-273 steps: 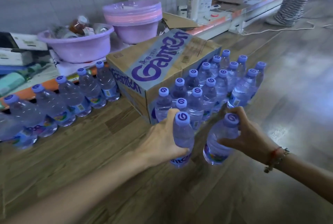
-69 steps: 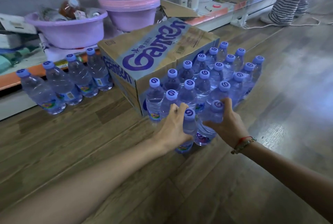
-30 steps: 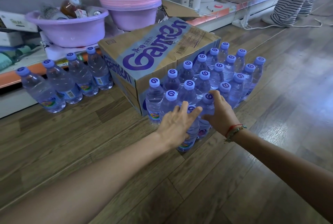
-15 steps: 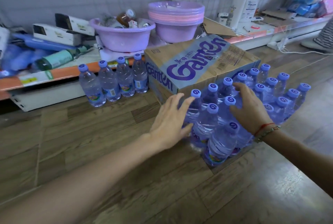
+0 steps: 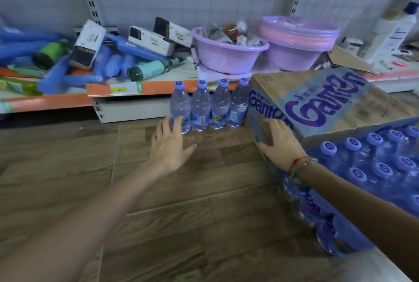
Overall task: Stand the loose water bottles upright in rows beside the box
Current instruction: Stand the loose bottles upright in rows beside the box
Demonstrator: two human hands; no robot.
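A brown cardboard box (image 5: 344,91) with purple lettering lies on the wooden floor at the right. Several clear water bottles with purple caps (image 5: 376,168) stand upright in rows against its near side. A short row of upright bottles (image 5: 208,104) stands at the box's left end, under the shelf edge. My left hand (image 5: 170,145) hovers open over the floor, fingertips close to the leftmost bottle of that row. My right hand (image 5: 278,143) rests flat on the box's near left corner, holding nothing.
A low shelf with an orange edge (image 5: 127,90) runs behind, carrying lilac basins (image 5: 229,54), stacked basins (image 5: 297,41), white cartons (image 5: 156,36) and blue packages (image 5: 108,63). Bare wooden floor (image 5: 158,202) spreads to the left and front.
Both hands have left the bottle rows by the box. My left hand moved left toward the short row under the shelf, my right hand onto the box corner. The view swung left.
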